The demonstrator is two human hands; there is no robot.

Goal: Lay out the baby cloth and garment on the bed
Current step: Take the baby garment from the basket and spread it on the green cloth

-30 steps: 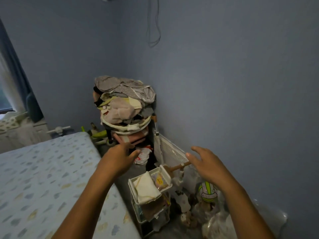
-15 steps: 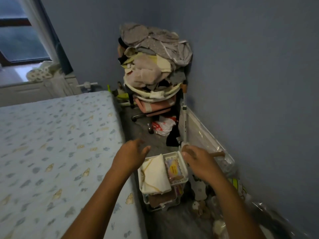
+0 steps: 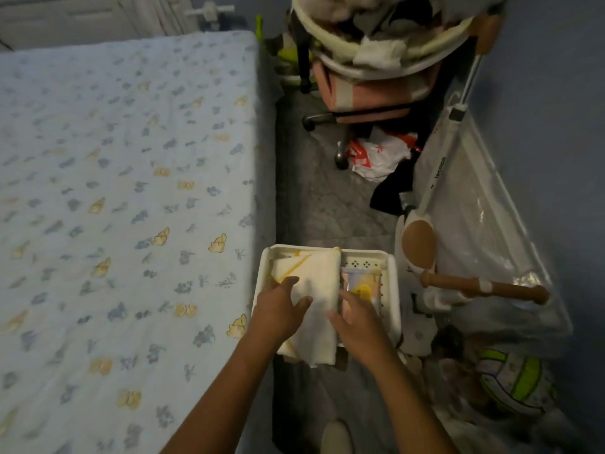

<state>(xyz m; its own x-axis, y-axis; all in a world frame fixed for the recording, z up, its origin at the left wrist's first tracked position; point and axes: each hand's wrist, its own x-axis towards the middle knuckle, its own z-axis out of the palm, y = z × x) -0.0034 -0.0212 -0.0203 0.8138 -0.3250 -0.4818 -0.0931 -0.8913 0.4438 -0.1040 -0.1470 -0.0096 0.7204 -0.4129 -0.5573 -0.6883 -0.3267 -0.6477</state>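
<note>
A folded cream baby cloth [image 3: 319, 278] with a yellow stripe lies in a white plastic basket [image 3: 391, 276] on the floor beside the bed [image 3: 124, 198]. My left hand [image 3: 278, 311] rests on the cloth's left half, fingers spread. My right hand [image 3: 355, 317] touches the cloth's right edge, fingers apart, over a colourful packet [image 3: 363, 285] in the basket. Neither hand has closed around the cloth. The bed has a pale blue sheet with small printed animals and nothing lies on it.
A pink chair [image 3: 376, 90] piled with clothes stands at the far end of the narrow floor gap. A red and white plastic bag [image 3: 376, 155], a wooden-handled item [image 3: 484, 288], clear plastic sheeting [image 3: 484, 224] and a green striped ball [image 3: 517, 385] crowd the right side.
My view has tipped down toward the basket. Both hands have dropped from above it onto the folded cloth.
</note>
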